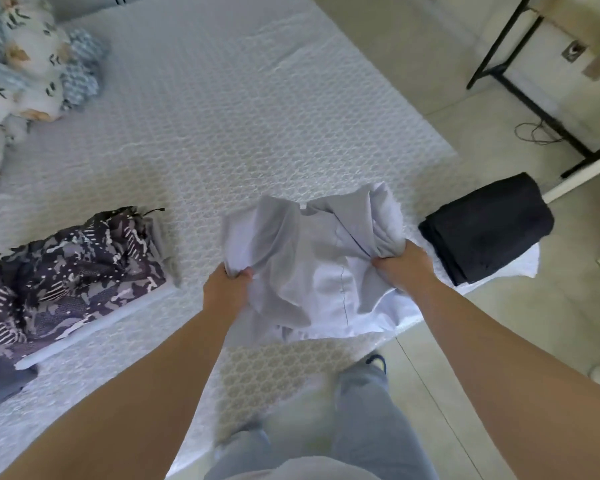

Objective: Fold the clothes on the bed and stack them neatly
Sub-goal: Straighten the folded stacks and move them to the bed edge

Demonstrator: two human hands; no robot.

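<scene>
Both hands were clenched on the white shirt (312, 268) at the near edge of the bed (222, 126): left hand (227, 289) bunching its left side, right hand (404, 268) its right. Shirt ran crosswise between them, collar pointing away, so it probably needed spreading flat first.

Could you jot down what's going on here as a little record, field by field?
setting: bed with a white textured cover
left hand: grips the pale shirt
right hand: grips the same shirt
shirt state: bunched, lifted at the bed's near edge, not yet folded
to the left: patterned clothes, piled
to the right: dark garment, folded, at the bed's corner
far left: floral bedding
</scene>
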